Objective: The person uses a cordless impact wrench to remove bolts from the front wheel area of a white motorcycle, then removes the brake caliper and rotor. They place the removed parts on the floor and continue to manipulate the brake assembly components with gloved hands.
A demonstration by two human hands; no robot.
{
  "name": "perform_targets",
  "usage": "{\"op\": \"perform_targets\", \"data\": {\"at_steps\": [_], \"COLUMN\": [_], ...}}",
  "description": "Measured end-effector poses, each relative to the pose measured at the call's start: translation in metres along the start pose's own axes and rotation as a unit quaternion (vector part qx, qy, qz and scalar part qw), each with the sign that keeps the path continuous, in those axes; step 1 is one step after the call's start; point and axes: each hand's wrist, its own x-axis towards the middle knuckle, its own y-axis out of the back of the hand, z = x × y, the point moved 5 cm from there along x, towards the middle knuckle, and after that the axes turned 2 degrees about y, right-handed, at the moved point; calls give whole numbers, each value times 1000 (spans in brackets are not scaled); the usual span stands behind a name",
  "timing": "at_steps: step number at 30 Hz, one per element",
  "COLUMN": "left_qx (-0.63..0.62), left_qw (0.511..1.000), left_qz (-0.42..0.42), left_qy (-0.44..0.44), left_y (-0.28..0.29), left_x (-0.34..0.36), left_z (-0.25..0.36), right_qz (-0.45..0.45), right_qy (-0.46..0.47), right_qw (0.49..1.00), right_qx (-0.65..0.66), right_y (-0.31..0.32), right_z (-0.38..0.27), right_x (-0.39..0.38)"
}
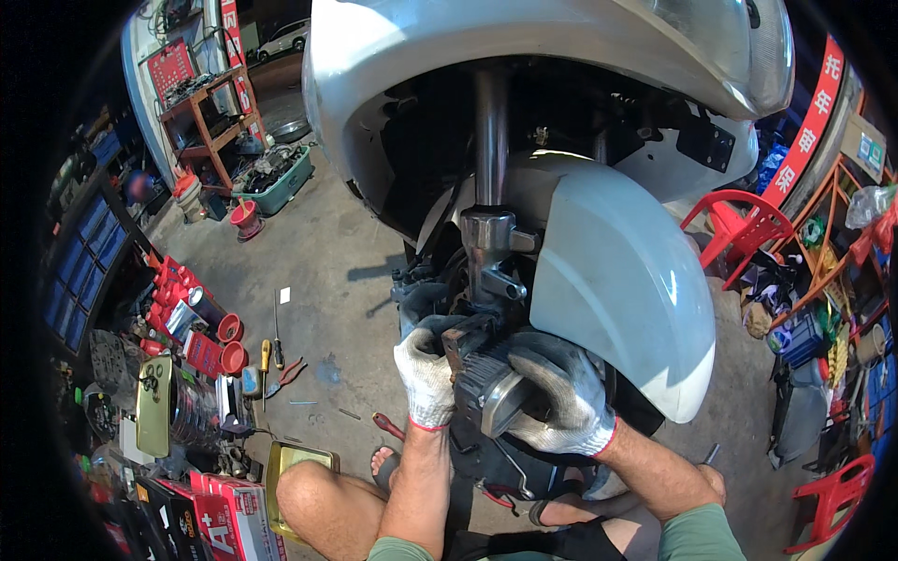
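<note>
While the finned metal block (482,376) is held below the chrome fork tube (492,140), its left edge is gripped by the gloved left hand (428,369), closed around it, and its right side is clasped by the gloved right hand (566,397), fingers curled. Whether the block is bolted to anything cannot be told.

If either grip were loosened by slick gloves, the block could be dropped, and the sandalled foot (383,463) below might be struck. The pale front fender (627,280), just right of the hands, could be scratched if the block were swung that way. Gloved fingers might also be pinched if the block were pushed up against the fork.

Far left, dark jumbled parts are held in a green tub (295,189). Small dark pieces are carried on an olive tray (154,432) at the left. The yellowish tray (278,460) near the knee is partly hidden, so its contents cannot be made out.
</note>
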Motion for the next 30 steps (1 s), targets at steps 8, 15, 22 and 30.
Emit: {"op": "perform_targets", "data": {"at_steps": [8, 15, 22, 30], "left_qx": [15, 50, 63, 35], "left_qw": [999, 998, 997, 999], "left_qz": [8, 34, 17, 5], "left_qy": [-44, -32, -41, -31], "left_y": [0, 4, 6, 3], "left_x": [-1, -4, 0, -3], "left_z": [13, 2, -4, 2], "right_qz": [-1, -11, -13, -12], "right_qy": [1, -3, 1, -4], "right_qw": [1000, 1000, 1000, 1000], "right_qx": [-2, -5, 5, 9], "right_y": [1, 3, 3, 2], "right_z": [-1, -3, -3, -1], "right_x": [2, 3, 4, 3]}}
